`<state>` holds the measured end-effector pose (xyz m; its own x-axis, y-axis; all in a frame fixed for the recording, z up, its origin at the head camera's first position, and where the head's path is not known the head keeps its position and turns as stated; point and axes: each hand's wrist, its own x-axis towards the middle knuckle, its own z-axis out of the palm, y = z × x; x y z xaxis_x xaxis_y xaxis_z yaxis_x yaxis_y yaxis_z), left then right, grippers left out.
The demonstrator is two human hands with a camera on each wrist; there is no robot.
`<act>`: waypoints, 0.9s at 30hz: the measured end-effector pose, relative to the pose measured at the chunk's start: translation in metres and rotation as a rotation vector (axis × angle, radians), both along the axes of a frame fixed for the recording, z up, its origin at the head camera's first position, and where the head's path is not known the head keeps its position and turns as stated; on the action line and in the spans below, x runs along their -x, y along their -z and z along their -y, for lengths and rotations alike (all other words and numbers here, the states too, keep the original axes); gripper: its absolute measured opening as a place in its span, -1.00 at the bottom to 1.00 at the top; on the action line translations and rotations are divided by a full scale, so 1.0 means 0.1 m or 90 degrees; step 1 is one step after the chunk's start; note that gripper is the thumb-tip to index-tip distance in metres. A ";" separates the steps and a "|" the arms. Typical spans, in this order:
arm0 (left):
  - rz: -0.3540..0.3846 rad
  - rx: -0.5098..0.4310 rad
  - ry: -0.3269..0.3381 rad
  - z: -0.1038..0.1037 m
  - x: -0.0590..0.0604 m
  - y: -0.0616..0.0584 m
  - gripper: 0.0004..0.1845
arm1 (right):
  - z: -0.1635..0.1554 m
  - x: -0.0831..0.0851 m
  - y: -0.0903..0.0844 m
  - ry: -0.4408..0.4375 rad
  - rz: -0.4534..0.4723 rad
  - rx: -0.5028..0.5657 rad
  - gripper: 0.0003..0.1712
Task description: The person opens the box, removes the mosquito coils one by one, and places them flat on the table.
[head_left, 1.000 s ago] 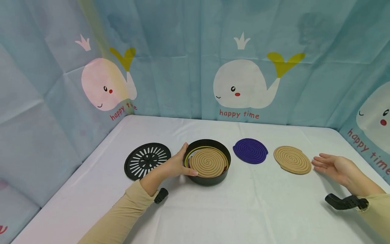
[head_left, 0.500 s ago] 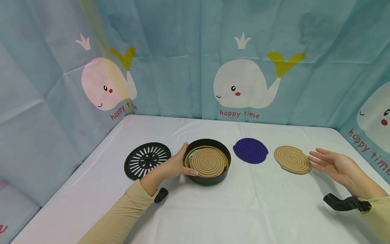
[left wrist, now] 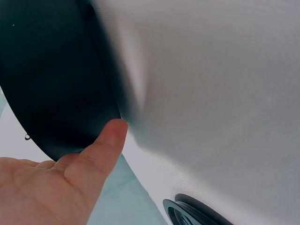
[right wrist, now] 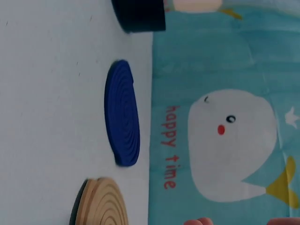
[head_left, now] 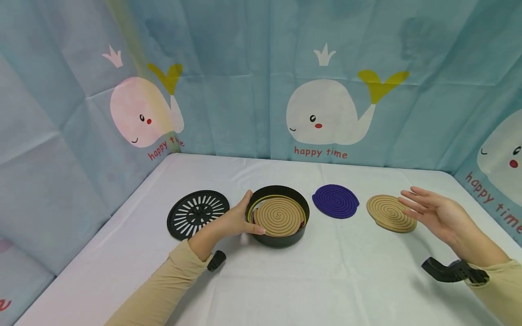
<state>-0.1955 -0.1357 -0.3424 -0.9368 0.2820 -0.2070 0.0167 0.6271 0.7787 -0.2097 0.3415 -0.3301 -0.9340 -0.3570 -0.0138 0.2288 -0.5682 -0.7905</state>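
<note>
My left hand holds the left side of a round black tin, thumb at the front rim. A tan mosquito coil lies inside the tin, above a yellow-edged layer. In the left wrist view the thumb lies against the tin's dark side. My right hand hovers with fingers extended, overlapping the right edge of another tan mosquito coil. In the right wrist view that coil stands at the bottom, with fingertips barely in frame. A purple mosquito coil lies between it and the tin.
A black slotted lid lies left of the tin, partly behind the left forearm. Everything rests on a white-covered table. A blue curtain with whale prints rises along the back and sides.
My right hand has moved left and slightly up, from beside the right-hand tan mosquito coil to over its edge. The left hand and the tin have stayed put.
</note>
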 end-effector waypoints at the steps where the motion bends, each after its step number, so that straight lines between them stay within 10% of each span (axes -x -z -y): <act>1: 0.000 0.000 -0.001 0.00 0.00 0.00 0.29 | 0.02 -0.01 -0.01 -0.001 -0.004 0.014 -0.58; 12: 0.001 0.004 -0.004 -0.01 0.01 0.00 0.29 | 0.27 -0.10 -0.13 -0.029 -0.051 0.091 -0.49; 27: 0.001 0.007 -0.005 -0.01 0.00 -0.01 0.28 | 0.66 -0.13 -0.16 0.034 -0.116 -0.123 -0.62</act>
